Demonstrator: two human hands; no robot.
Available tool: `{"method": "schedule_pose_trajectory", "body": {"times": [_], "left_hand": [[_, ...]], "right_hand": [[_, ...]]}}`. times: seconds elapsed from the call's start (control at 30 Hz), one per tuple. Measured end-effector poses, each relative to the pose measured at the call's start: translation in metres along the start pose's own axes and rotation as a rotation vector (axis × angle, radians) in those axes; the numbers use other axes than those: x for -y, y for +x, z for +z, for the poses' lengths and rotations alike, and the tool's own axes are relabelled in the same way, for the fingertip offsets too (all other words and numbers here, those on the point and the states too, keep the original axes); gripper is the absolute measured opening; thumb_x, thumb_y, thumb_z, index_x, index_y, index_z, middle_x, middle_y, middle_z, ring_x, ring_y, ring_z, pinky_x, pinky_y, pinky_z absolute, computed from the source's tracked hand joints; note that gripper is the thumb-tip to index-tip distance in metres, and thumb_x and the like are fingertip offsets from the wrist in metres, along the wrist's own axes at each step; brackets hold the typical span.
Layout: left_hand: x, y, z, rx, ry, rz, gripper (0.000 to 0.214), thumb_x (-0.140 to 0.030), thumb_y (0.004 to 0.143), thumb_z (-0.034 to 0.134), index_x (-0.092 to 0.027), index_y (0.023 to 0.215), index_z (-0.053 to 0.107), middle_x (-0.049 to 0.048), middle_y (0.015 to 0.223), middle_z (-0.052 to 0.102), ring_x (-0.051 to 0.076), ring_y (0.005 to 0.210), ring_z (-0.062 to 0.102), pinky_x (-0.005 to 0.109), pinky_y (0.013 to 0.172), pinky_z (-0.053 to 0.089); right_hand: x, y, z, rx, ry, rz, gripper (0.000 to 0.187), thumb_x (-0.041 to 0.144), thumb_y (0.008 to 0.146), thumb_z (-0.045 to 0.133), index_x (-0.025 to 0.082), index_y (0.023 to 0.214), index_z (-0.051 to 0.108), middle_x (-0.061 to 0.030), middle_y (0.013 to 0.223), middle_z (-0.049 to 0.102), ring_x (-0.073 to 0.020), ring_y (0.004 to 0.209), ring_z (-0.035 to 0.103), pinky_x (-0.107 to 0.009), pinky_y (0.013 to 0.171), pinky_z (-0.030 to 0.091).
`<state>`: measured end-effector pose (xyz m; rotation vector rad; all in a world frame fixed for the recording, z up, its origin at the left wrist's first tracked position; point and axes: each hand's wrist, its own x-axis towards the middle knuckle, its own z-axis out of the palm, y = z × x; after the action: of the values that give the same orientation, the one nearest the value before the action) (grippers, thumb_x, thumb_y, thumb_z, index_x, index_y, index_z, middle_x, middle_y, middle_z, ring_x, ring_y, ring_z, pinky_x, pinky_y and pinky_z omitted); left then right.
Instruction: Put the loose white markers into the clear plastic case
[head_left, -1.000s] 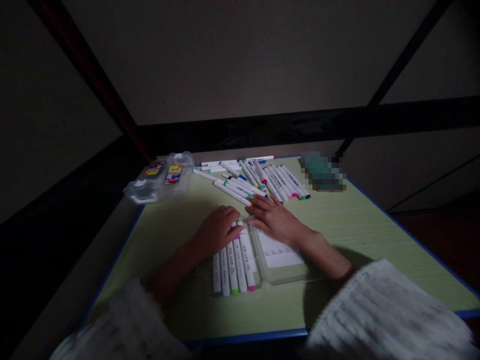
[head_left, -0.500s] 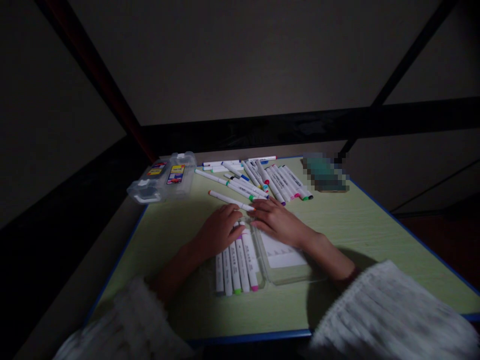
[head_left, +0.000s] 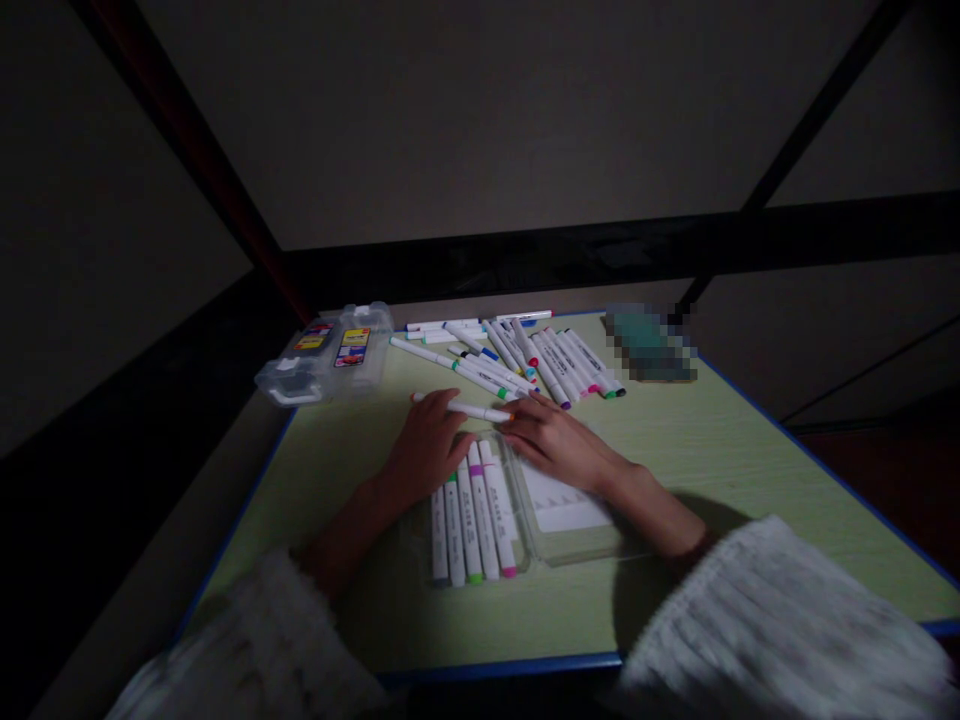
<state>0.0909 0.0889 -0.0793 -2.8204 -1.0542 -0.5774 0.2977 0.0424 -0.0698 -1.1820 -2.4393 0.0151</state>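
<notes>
A white marker with an orange cap [head_left: 469,408] lies crosswise above an open clear case [head_left: 570,545]. My left hand [head_left: 426,448] and my right hand [head_left: 551,440] both have fingers on this marker, the left near its left half, the right at the orange end. Several markers [head_left: 472,512] lie side by side in the case's left half. A white printed sheet [head_left: 562,505] shows in the case's right half, partly under my right wrist.
Many loose markers [head_left: 525,360] are spread at the far side of the pale green table [head_left: 712,450]. A clear plastic box with coloured labels [head_left: 330,352] stands at the far left corner. A blurred teal object [head_left: 649,345] lies far right. Dark frame bars rise behind.
The orange-capped marker has been drawn away from the loose pile toward the case. My left hand has shifted up off the markers in the case onto this marker.
</notes>
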Motion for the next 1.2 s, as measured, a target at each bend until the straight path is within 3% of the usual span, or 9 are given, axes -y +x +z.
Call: {"method": "schedule_pose_trajectory", "body": {"times": [0.47, 0.67, 0.9, 1.0, 1.2], "left_hand": [[-0.002, 0.0, 0.0, 0.057, 0.027, -0.01, 0.026, -0.027, 0.084, 0.044, -0.013, 0.101, 0.058, 0.0129, 0.121, 0.05, 0.027, 0.118, 0.038, 0.052, 0.102, 0.024], [-0.004, 0.0, -0.002, -0.001, 0.019, -0.031, 0.024, -0.024, 0.082, 0.046, -0.015, 0.101, 0.056, 0.0123, 0.119, 0.048, 0.026, 0.116, 0.039, 0.052, 0.102, 0.023], [-0.006, 0.002, -0.004, -0.052, 0.036, 0.0, 0.028, -0.02, 0.081, 0.045, -0.015, 0.107, 0.053, 0.0128, 0.119, 0.045, 0.025, 0.114, 0.041, 0.053, 0.103, 0.02], [-0.007, 0.002, -0.006, -0.085, 0.037, 0.028, 0.027, -0.018, 0.08, 0.045, -0.015, 0.106, 0.054, 0.0121, 0.115, 0.045, 0.025, 0.11, 0.042, 0.05, 0.101, 0.025], [-0.009, 0.003, -0.011, -0.081, -0.028, 0.105, 0.024, -0.013, 0.081, 0.043, -0.014, 0.099, 0.058, 0.0104, 0.103, 0.046, 0.021, 0.095, 0.044, 0.037, 0.083, 0.043]], "right_hand": [[0.002, 0.0, -0.001, -0.061, -0.024, -0.012, 0.022, 0.019, 0.086, 0.042, 0.011, 0.093, 0.062, -0.0118, 0.099, 0.055, -0.0211, 0.095, 0.052, -0.039, 0.088, 0.044], [0.003, -0.001, -0.003, -0.076, -0.028, 0.04, 0.023, 0.018, 0.086, 0.041, 0.011, 0.097, 0.059, -0.0135, 0.107, 0.053, -0.0227, 0.098, 0.051, -0.04, 0.087, 0.045], [0.002, -0.002, -0.004, -0.221, -0.112, 0.041, 0.02, 0.016, 0.082, 0.044, 0.012, 0.097, 0.057, -0.0147, 0.112, 0.052, -0.0255, 0.107, 0.046, -0.045, 0.095, 0.036], [0.002, -0.002, -0.004, -0.255, -0.119, 0.053, 0.021, 0.014, 0.081, 0.043, 0.012, 0.098, 0.055, -0.0147, 0.113, 0.051, -0.025, 0.108, 0.045, -0.045, 0.097, 0.033], [0.002, -0.002, -0.005, -0.284, -0.064, 0.09, 0.019, 0.011, 0.079, 0.042, 0.014, 0.094, 0.053, -0.0138, 0.111, 0.05, -0.0246, 0.106, 0.046, -0.044, 0.094, 0.035]]}}
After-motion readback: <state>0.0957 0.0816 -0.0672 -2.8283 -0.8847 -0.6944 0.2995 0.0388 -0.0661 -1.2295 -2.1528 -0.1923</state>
